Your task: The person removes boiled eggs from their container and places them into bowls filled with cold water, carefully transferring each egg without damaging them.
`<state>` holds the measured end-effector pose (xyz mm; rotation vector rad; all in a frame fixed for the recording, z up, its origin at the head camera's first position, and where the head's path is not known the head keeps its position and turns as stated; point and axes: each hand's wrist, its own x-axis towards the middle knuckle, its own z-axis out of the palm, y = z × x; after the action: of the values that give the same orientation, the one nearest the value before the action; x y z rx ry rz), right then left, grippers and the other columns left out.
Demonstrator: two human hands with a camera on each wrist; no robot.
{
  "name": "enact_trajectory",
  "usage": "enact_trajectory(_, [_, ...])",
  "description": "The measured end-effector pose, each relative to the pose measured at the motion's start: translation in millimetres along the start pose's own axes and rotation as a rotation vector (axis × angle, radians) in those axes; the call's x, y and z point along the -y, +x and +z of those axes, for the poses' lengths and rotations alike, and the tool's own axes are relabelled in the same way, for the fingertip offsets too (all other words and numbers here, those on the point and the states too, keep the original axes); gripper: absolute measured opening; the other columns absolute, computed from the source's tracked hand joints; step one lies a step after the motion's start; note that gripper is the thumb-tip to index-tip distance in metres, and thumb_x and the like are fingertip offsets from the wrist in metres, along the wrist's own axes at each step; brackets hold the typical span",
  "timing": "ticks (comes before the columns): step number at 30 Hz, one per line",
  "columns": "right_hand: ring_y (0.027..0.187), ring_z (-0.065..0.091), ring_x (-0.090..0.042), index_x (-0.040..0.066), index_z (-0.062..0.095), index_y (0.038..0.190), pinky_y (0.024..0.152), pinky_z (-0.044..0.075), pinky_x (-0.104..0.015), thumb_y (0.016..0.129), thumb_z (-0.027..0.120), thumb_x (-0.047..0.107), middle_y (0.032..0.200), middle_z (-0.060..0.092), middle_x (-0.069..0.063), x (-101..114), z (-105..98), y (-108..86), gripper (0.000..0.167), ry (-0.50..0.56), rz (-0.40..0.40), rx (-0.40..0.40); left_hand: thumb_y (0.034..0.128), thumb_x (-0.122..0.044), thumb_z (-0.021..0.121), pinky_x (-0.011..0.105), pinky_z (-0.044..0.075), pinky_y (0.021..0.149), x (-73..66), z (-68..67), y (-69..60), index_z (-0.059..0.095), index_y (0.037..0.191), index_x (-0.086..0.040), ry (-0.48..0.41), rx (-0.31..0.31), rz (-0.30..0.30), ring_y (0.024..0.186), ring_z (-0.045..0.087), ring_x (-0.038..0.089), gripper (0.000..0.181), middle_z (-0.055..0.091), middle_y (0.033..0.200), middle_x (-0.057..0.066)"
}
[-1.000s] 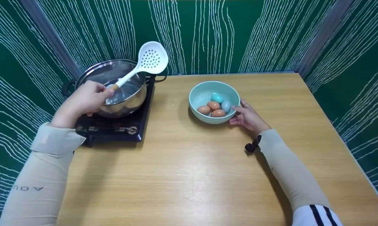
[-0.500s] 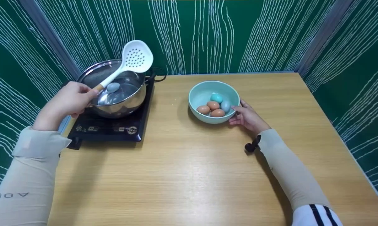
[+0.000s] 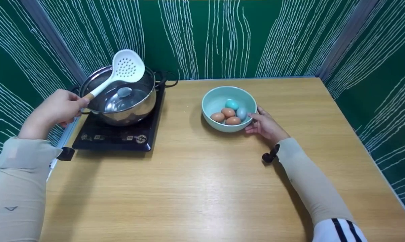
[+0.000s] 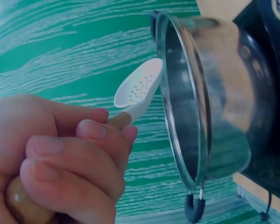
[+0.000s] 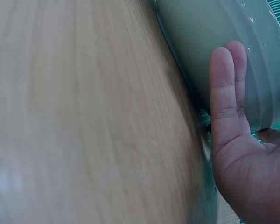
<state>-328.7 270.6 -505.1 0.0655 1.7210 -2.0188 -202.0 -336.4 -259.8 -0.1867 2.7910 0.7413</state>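
Note:
My left hand [image 3: 56, 106] grips the wooden handle of a white skimmer [image 3: 128, 65], its perforated head raised over a steel pot [image 3: 128, 116]. No egg lies on that head. Inside the pot, a pale blue-grey egg [image 3: 124, 92] rests in what looks like water. In the left wrist view, curled fingers [image 4: 74, 158] wrap the handle beside the pot [image 4: 224, 84]. My right hand [image 3: 264, 124] holds the right side of a pale green bowl [image 3: 211, 121], thumb at the rim; two straight fingers [image 5: 222, 93] lie against its outer wall. Several brown and blue eggs [image 3: 233, 120] sit inside.
The pot stands on a black induction cooker [image 3: 113, 143] at the table's left edge, its cable [image 3: 171, 82] behind. Wooden table [image 3: 189, 188] spreads in front of and between cooker and bowl. Green white-streaked panels [image 3: 229, 40] enclose the back and sides.
My left hand has moved left with the skimmer, whose head has come from beyond the pot's right side to over it. The egg in the pot is now uncovered. The right hand has stayed put.

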Motion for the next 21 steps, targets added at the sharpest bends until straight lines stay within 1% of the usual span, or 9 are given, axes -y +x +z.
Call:
enact_trajectory(6, [0.076,0.077,-0.017,0.033,-0.002,0.175,0.081,0.067,-0.034,0.115,0.055,0.03,0.129,0.055,-0.014,2,-2,0.4,0.083,0.008,-0.023,0.005,0.1165,-0.039,0.047,0.031,0.048,0.059,12.4,-1.3,4.4,0.062,0.134,0.009,0.01,-0.001,-0.016,0.064,0.053,0.023,0.053,0.053,0.076,0.003])
enact_trajectory(12, [0.074,0.076,-0.016,0.031,-0.002,0.176,0.079,0.067,-0.033,0.115,0.054,0.028,0.123,0.059,-0.011,0,-2,-1.4,0.083,0.004,-0.032,0.014,0.1171,-0.034,0.047,0.033,0.046,0.059,20.8,-4.1,7.3,0.063,0.131,0.011,0.019,0.009,-0.046,0.061,0.051,0.022,0.049,0.05,0.072,0.003])
enact_trajectory(14, [0.074,0.076,-0.016,0.03,-0.003,0.176,0.078,0.067,-0.033,0.115,0.054,0.026,0.12,0.061,-0.01,0,-1,-2.3,0.083,0.005,-0.042,0.018,0.1169,-0.034,0.048,0.033,0.045,0.059,22.6,-5.7,7.6,0.065,0.128,0.01,0.033,0.009,-0.051,0.061,0.05,0.022,0.048,0.049,0.069,0.002])
enact_trajectory(17, [0.073,0.075,-0.016,0.029,-0.002,0.176,0.076,0.067,-0.033,0.115,0.055,0.025,0.116,0.063,-0.01,0,-1,-2.4,0.084,0.016,-0.056,0.02,0.1163,-0.034,0.05,0.033,0.045,0.059,23.9,-8.1,7.5,0.069,0.118,0.01,0.067,0.007,-0.051,0.06,0.051,0.023,0.048,0.049,0.066,0.003])
enact_trajectory(19, [0.073,0.075,-0.016,0.03,-0.001,0.176,0.076,0.067,-0.033,0.115,0.056,0.025,0.116,0.063,-0.01,0,-1,-2.2,0.083,0.019,-0.06,0.021,0.1159,-0.035,0.05,0.033,0.044,0.057,23.8,-9.2,7.6,0.071,0.111,0.01,0.092,0.006,-0.056,0.059,0.051,0.023,0.049,0.049,0.064,0.003])
enact_trajectory(21, [0.072,0.075,-0.016,0.031,0.0,0.176,0.076,0.067,-0.033,0.115,0.055,0.026,0.116,0.062,-0.01,0,0,-1.9,0.083,0.019,-0.058,0.019,0.1156,-0.035,0.051,0.033,0.044,0.056,22.8,-9.8,7.5,0.071,0.108,0.01,0.108,0.004,-0.065,0.057,0.052,0.023,0.05,0.049,0.063,0.003])
